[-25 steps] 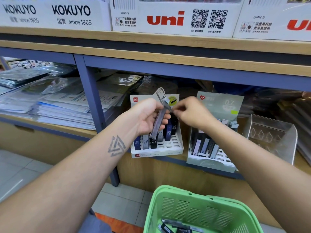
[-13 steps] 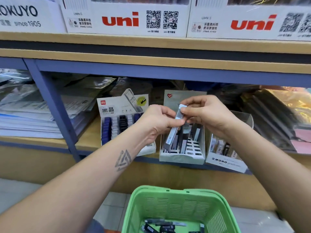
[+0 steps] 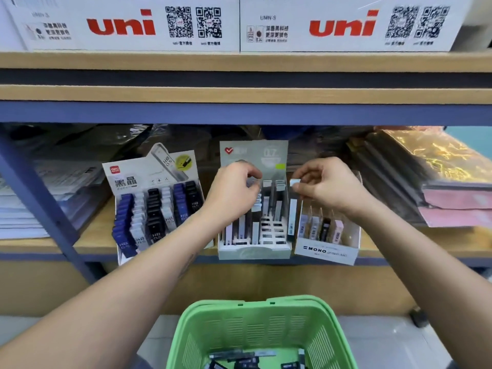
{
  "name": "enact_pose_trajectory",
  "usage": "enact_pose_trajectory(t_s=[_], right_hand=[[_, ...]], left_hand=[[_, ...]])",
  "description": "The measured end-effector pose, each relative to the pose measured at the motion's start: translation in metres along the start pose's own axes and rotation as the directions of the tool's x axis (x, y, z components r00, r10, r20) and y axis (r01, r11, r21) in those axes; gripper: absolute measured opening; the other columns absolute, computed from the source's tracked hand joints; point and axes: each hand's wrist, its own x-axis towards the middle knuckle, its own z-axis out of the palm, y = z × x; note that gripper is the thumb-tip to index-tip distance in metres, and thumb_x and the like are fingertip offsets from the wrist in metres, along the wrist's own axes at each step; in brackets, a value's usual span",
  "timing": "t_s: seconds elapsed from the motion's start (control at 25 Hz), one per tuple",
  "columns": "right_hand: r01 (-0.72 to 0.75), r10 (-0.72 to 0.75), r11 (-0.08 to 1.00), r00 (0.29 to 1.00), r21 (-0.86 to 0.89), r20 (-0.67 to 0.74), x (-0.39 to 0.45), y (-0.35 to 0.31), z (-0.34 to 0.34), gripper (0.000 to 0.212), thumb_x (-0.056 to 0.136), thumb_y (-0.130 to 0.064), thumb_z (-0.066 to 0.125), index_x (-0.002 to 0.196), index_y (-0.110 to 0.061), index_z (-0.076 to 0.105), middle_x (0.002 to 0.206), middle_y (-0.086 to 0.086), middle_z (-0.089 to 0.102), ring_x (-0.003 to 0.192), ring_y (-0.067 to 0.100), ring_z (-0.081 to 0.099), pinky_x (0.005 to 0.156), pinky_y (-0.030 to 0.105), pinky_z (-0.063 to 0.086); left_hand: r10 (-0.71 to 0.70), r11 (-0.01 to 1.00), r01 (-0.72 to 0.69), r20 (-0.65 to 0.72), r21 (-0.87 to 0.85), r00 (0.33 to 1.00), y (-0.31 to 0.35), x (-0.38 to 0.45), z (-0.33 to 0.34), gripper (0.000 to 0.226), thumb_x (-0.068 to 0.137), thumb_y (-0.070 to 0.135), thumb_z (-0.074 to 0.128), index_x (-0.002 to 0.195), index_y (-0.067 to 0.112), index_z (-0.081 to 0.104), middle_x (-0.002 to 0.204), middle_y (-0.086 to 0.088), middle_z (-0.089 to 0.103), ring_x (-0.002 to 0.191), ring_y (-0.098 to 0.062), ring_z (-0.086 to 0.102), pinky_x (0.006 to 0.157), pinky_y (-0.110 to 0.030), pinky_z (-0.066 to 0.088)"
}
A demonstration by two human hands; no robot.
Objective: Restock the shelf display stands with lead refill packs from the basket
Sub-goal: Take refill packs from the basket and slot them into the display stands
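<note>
Packs of lead refills are what we are sorting, and two are in hand right now: our right hand [image 3: 328, 186] pinches the pale top of a long dark refill pack [image 3: 292, 209] between thumb and fingertips, so that it hangs upright at the right edge of the grey stand [image 3: 254, 251], close to the wall it shares with the eraser box [image 3: 326, 251]. Our left hand [image 3: 233, 193] is curled over the back rows of the same stand, gripping what looks like the cap of another pack [image 3: 253, 182], though the knuckles hide most of it and we cannot tell whether it is already seated. We judge the step to be slotting packs into the grey stand, which has several open slots on its right side. The next move asks us to line the hanging pack up with a free slot and lower it straight down, keeping it upright so it does not catch on the dividers or drop into the eraser box beside it. To the left stands the white stand [image 3: 157, 206] of blue, black and white packs, nearly full. Below us the green basket [image 3: 255, 323] holds more dark packs at its bottom, so the restocking is far from finished. Above, the wooden shelf [image 3: 245, 93] carries white boxes [image 3: 127, 25] printed with a red logo.
</note>
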Motion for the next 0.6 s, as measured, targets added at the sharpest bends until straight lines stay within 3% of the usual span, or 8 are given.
enact_pose_trajectory(t_s=[0.16, 0.32, 0.48, 0.6], right_hand=[[0.006, 0.001, 0.997, 0.996, 0.077, -0.086, 0.005, 0.005, 0.003, 0.012, 0.087, -0.012, 0.078, 0.089, -0.02, 0.07, 0.077, 0.001, 0.072, 0.063, 0.011, 0.071, 0.065, 0.029, 0.06], [0.079, -0.086, 0.995, 0.989, -0.065, -0.123, 0.004, 0.009, 0.01, 0.01, 0.088, -0.018, 0.077, 0.091, -0.024, 0.07, 0.081, -0.008, 0.069, 0.07, 0.006, 0.066, 0.067, 0.018, 0.053], [0.133, -0.143, 0.986, 0.984, -0.102, -0.103, 0.006, 0.015, 0.015, 0.011, 0.088, -0.02, 0.077, 0.099, -0.023, 0.073, 0.089, -0.005, 0.07, 0.082, 0.008, 0.066, 0.078, 0.025, 0.057], [0.159, -0.165, 0.984, 0.984, -0.082, -0.073, 0.006, 0.013, 0.015, 0.01, 0.087, -0.019, 0.079, 0.094, -0.024, 0.073, 0.088, -0.008, 0.071, 0.083, 0.006, 0.067, 0.079, 0.026, 0.057]], left_hand=[[0.05, 0.995, -0.057, 0.082, 0.087, 0.995, 0.001, 0.004, 0.015, 0.025, 0.096, 0.019, 0.061, 0.118, 0.016, 0.072, 0.12, 0.001, 0.07, 0.112, -0.016, 0.063, 0.094, -0.027, 0.048], [0.051, 0.989, -0.062, 0.091, 0.131, 0.995, -0.002, 0.006, 0.022, 0.022, 0.096, 0.018, 0.06, 0.113, 0.015, 0.075, 0.115, -0.001, 0.071, 0.106, -0.019, 0.065, 0.092, -0.03, 0.052], [0.067, 0.983, -0.079, 0.077, 0.165, 0.995, -0.005, 0.008, 0.024, 0.02, 0.096, 0.019, 0.06, 0.107, 0.015, 0.076, 0.11, -0.001, 0.071, 0.101, -0.019, 0.064, 0.09, -0.034, 0.055], [0.078, 0.979, -0.092, 0.08, 0.182, 0.994, -0.005, 0.007, 0.025, 0.019, 0.096, 0.017, 0.059, 0.1, 0.013, 0.077, 0.106, -0.003, 0.071, 0.097, -0.021, 0.064, 0.088, -0.038, 0.056]])
